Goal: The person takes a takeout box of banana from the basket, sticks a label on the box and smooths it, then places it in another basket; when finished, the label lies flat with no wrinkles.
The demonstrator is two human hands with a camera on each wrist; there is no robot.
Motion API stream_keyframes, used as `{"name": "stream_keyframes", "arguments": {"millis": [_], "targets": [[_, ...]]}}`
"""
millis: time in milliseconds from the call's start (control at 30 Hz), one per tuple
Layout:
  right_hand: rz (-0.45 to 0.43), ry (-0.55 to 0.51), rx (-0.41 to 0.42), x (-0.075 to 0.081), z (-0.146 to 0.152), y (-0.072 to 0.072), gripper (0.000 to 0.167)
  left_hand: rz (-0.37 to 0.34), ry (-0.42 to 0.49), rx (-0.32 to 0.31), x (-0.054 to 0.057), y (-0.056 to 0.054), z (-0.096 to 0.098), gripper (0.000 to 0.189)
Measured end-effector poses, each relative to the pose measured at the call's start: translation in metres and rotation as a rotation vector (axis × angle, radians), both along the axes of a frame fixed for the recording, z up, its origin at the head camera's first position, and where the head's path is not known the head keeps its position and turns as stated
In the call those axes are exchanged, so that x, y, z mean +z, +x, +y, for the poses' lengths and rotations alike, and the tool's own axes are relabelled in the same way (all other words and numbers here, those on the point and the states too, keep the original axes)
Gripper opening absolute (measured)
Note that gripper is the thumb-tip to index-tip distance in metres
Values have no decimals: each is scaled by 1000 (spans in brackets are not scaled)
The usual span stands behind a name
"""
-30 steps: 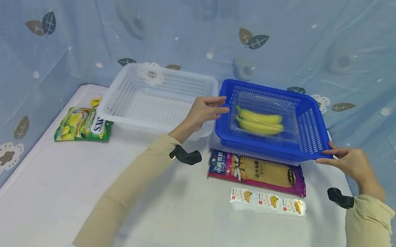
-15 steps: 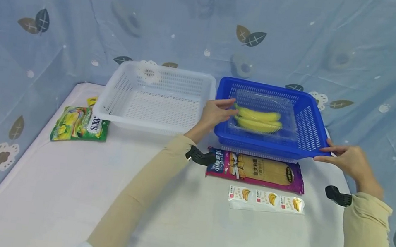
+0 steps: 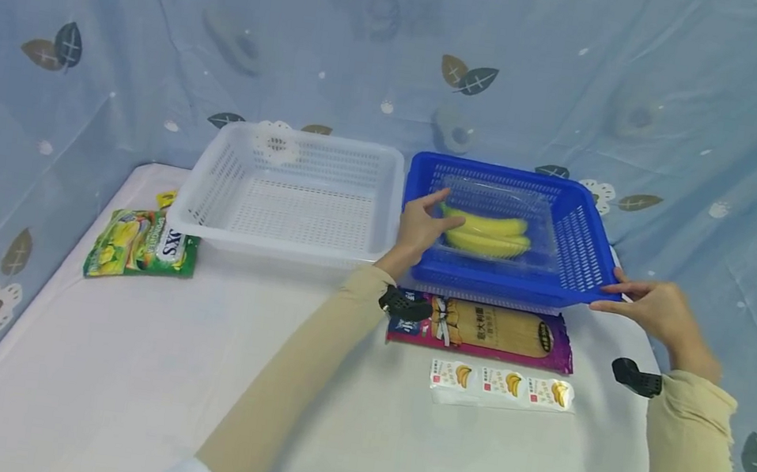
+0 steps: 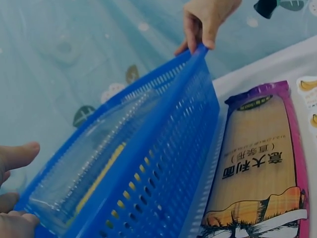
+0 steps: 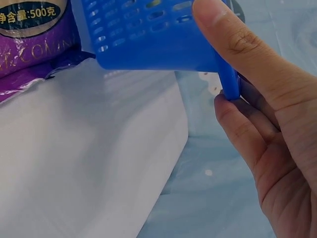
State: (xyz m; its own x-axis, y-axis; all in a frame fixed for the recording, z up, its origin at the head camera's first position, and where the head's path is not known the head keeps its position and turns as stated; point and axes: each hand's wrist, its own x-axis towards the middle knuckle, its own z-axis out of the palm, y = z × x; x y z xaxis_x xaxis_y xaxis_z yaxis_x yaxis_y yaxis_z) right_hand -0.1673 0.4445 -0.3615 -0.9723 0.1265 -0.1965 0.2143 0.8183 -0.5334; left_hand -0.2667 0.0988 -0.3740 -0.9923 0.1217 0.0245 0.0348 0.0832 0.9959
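Note:
My right hand (image 3: 659,311) pinches the front right corner of a blue plastic basket (image 3: 508,289); in the right wrist view the thumb (image 5: 237,42) lies over the rim, fingers beneath. At the basket's left end is my left hand (image 3: 420,232), thumb and fingers spread apart. In the left wrist view its fingers (image 4: 17,223) lie at the rim and its thumb (image 4: 20,156) stands away from it. Inside the basket lies a clear plastic box (image 3: 543,242) with yellow bananas (image 3: 485,244) in it. The basket looks tilted in the left wrist view.
Left of the blue basket stands a white basket (image 3: 277,243). A green snack bag (image 3: 143,245) lies beside that, at the left. In front of the blue basket are a purple pack of spaghetti (image 3: 491,334) and a strip of banana stickers (image 3: 502,384). A patterned curtain (image 3: 347,40) hangs behind.
My left hand has moved right, from the gap between the baskets to over the blue basket's left end. The right hand stays at its corner. The head view has shifted slightly.

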Motion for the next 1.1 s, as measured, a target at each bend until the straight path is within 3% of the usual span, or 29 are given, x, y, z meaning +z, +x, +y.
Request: {"name": "stream_keyframes", "arguments": {"millis": [233,400,833,1100], "targets": [[10,-21,-4,-1,-3,-3,74,-21,-61,46,-9,-8,7,68],[26,-20,-1,-2,-1,-1,73,-56,-119,36,-13,-10,15,77],[32,-7,-16,-3,-2,1,74,-70,-56,-4,-19,-17,24,86],[28,-21,-18,-4,-1,0,73,-113,-87,-33,-22,-19,26,90]]}}
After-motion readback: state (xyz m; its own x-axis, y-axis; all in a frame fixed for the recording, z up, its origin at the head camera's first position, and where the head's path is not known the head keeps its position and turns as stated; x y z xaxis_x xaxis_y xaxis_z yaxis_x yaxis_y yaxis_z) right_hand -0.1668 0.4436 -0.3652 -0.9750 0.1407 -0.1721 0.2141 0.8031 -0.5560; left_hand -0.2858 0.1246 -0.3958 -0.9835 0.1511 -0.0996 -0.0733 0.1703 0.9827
